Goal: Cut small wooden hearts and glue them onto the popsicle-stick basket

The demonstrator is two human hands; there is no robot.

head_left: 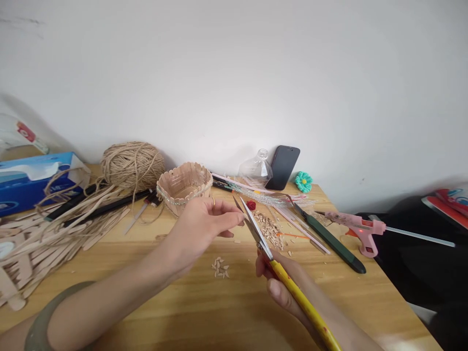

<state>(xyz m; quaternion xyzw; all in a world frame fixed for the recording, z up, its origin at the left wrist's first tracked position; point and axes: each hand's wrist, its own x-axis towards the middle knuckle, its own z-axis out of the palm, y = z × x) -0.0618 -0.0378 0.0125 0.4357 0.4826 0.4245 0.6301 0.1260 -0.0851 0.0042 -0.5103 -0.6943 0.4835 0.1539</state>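
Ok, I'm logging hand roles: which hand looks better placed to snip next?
Probably the right hand: it holds the yellow-handled scissors, blades parted beside the left hand, which seems to pinch something too small to identify.

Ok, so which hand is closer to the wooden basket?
Left. The left hand is just in front of the wooden basket, toward its right; the right hand, holding scissors, is farther right and nearer the person.

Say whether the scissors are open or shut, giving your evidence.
Slightly open: the scissors in the right hand have blades spread apart at the tips.
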